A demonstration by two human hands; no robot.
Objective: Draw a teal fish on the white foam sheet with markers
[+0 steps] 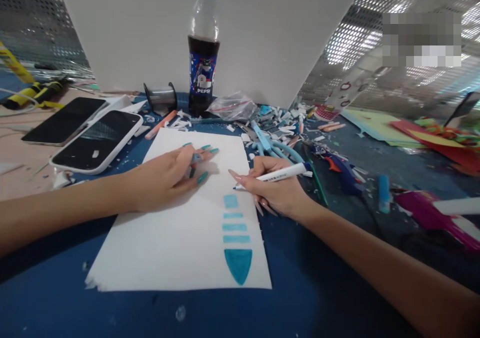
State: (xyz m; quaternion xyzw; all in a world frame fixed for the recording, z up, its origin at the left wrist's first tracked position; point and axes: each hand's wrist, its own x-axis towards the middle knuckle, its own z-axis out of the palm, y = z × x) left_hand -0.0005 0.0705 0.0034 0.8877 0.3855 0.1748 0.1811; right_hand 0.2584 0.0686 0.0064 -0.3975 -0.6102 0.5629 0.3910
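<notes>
Right hand (pixel 281 192) grips white marker (pixel 279 173) at right edge of paper (pixel 168 248); blue shapes (pixel 238 264) along paper's right side; left hand (pixel 161 178) on paper's upper left, can't tell if gripping

The word PEPSI on a clear, blue-capped plastic bottle (pixel 204 45).
White capitals stand low on its blue printed label (pixel 202 73); dark lettering along a slim white marker with a dark blue end (pixel 281 173) is too small to read.
</notes>
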